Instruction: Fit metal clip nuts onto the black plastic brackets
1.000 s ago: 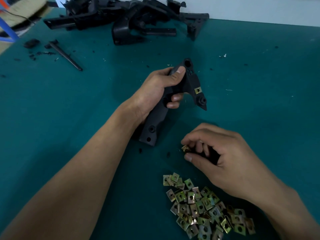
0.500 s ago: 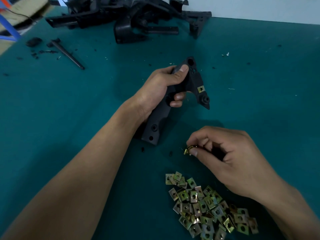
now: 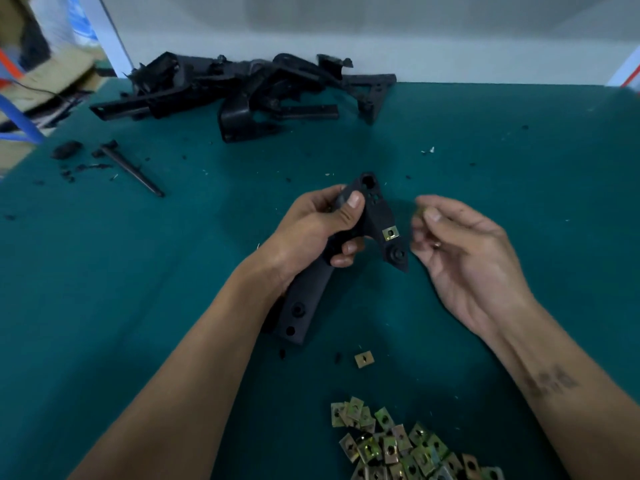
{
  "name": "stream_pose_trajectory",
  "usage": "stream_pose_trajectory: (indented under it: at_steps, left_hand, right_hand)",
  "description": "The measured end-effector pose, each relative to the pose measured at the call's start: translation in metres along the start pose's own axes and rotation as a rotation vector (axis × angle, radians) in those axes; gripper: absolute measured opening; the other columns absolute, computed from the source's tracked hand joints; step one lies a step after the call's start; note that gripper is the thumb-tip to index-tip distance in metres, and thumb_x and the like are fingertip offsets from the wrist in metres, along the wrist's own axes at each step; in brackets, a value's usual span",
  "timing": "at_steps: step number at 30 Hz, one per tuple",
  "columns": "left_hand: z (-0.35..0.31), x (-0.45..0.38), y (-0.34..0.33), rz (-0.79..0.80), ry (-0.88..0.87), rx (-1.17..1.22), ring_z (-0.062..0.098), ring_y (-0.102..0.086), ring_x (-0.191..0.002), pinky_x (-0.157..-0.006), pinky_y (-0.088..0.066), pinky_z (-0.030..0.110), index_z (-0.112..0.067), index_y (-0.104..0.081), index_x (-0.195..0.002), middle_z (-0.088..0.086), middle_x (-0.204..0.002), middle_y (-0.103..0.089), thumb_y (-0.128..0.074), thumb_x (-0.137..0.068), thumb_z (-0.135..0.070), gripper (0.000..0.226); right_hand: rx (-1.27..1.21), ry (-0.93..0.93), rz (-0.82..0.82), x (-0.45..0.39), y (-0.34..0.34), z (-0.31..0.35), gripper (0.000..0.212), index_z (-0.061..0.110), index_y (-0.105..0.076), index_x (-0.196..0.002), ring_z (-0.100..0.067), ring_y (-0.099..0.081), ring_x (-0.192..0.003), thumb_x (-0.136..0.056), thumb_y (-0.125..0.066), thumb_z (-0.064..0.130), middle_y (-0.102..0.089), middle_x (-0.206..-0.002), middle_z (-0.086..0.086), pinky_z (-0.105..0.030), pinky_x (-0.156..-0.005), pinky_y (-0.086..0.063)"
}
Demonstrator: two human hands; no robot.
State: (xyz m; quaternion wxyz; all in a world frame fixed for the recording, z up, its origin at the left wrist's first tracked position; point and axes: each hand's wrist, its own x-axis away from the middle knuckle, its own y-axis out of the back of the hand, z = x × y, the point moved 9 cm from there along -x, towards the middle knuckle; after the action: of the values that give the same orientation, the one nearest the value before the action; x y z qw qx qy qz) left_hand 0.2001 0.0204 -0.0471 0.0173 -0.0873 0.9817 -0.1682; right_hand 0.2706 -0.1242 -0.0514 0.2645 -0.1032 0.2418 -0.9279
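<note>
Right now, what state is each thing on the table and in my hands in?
Left hand: grips black bracket, lifted off the table.
Fitted clip nut: seated on the bracket.
Right hand: pinches a clip nut, blurred.
Stray clip nut: flat on mat.
Clip nut pile: loose heap.
Bracket pile: jumbled.

No readable text anywhere — the right forearm point(image 3: 550, 379) mark seems too blurred.

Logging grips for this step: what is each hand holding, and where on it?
Left hand grips the black bracket around its middle bend. Right hand pinches a small clip nut at its fingertips; blur hides which edge.
</note>
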Motion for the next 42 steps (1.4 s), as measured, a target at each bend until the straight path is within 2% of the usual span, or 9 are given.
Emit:
stream_pose_trajectory:
  at_steps: [7,16,23,27,30,33,38,40,42]
  left_hand:
    - [0.000,-0.004,-0.003,0.020,-0.012,-0.024,0.012,-0.042,-0.048,-0.041,-0.033,0.020,0.001,-0.049,-0.112,0.018,-0.093,-0.046,-0.056,-0.098,-0.022,0.027]
    - [0.002,-0.003,-0.002,-0.011,0.007,-0.075,0.012,-0.042,-0.049,-0.042,-0.033,0.020,0.015,-0.046,-0.119,0.021,-0.097,-0.045,-0.055,-0.099,-0.023,0.045]
    - [-0.003,-0.001,-0.006,-0.013,-0.007,-0.088,0.011,-0.041,-0.049,-0.041,-0.032,0.020,0.019,-0.041,-0.124,0.020,-0.098,-0.044,-0.053,-0.091,-0.024,0.055]
    - [-0.003,0.000,-0.006,-0.014,-0.014,-0.088,0.012,-0.040,-0.048,-0.040,-0.030,0.020,0.017,-0.042,-0.124,0.021,-0.095,-0.044,-0.051,-0.091,-0.022,0.052]
    - [-0.003,-0.001,-0.007,-0.004,-0.013,-0.070,0.011,-0.038,-0.048,-0.040,-0.029,0.019,0.004,-0.048,-0.117,0.014,-0.086,-0.047,-0.052,-0.091,-0.022,0.037]
    - [-0.003,-0.001,-0.008,0.009,-0.009,-0.050,0.011,-0.038,-0.048,-0.040,-0.028,0.020,-0.002,-0.047,-0.112,0.011,-0.084,-0.047,-0.052,-0.092,-0.022,0.029]
    - [-0.003,0.000,-0.006,0.017,-0.010,-0.056,0.011,-0.039,-0.048,-0.040,-0.030,0.019,-0.003,-0.046,-0.111,0.011,-0.083,-0.047,-0.046,-0.102,-0.013,0.014]
    - [-0.003,-0.001,-0.006,0.025,-0.013,-0.039,0.011,-0.040,-0.048,-0.040,-0.030,0.019,-0.003,-0.046,-0.112,0.007,-0.079,-0.048,-0.046,-0.102,-0.013,0.014]
    - [-0.004,-0.001,-0.006,0.033,-0.021,-0.026,0.010,-0.040,-0.047,-0.040,-0.030,0.019,-0.003,-0.047,-0.110,0.002,-0.072,-0.049,-0.051,-0.096,-0.018,0.021]
  right_hand:
    - [-0.081,-0.062,0.107,-0.022,-0.036,-0.015,0.014,0.006,-0.071,-0.092,-0.025,-0.069,-0.074,-0.079,-0.068,0.004,-0.071,-0.087,-0.015,-0.042,-0.074,-0.061]
    - [-0.031,-0.020,0.111,-0.022,-0.028,-0.012,0.013,0.002,-0.078,-0.091,-0.020,-0.071,-0.075,-0.080,-0.071,0.005,-0.076,-0.089,-0.015,-0.031,-0.076,-0.061]
    - [0.115,0.081,0.119,-0.018,-0.031,0.003,0.012,0.006,-0.080,-0.084,-0.024,-0.071,-0.080,-0.077,-0.070,0.007,-0.076,-0.086,-0.015,-0.037,-0.085,-0.060]
    - [0.180,0.142,0.041,-0.014,-0.034,0.010,0.012,0.006,-0.079,-0.084,-0.024,-0.072,-0.077,-0.074,-0.073,0.009,-0.077,-0.083,-0.014,-0.037,-0.080,-0.063]
    - [0.026,0.039,-0.052,-0.007,-0.033,-0.004,0.009,0.001,-0.078,-0.090,-0.029,-0.074,-0.072,-0.084,-0.071,0.000,-0.077,-0.087,-0.020,-0.045,-0.063,-0.064]
    - [-0.013,0.006,-0.139,-0.002,-0.031,-0.011,0.014,0.002,-0.075,-0.101,-0.028,-0.072,-0.071,-0.087,-0.072,0.001,-0.076,-0.089,-0.016,-0.054,-0.071,-0.063]
    - [-0.086,-0.019,-0.064,0.007,-0.042,-0.013,0.008,0.000,-0.063,-0.095,-0.039,-0.066,-0.052,-0.090,-0.068,0.004,-0.068,-0.080,-0.024,-0.050,-0.052,-0.059]
    - [-0.101,-0.023,-0.001,0.011,-0.046,-0.013,0.010,0.001,-0.061,-0.096,-0.042,-0.066,-0.059,-0.089,-0.068,0.003,-0.065,-0.089,-0.030,-0.056,-0.056,-0.059]
    - [-0.056,0.013,0.028,0.011,-0.045,-0.013,0.026,0.003,-0.059,-0.103,-0.046,-0.067,-0.080,-0.082,-0.073,0.001,-0.063,-0.106,-0.036,-0.066,-0.075,-0.058]
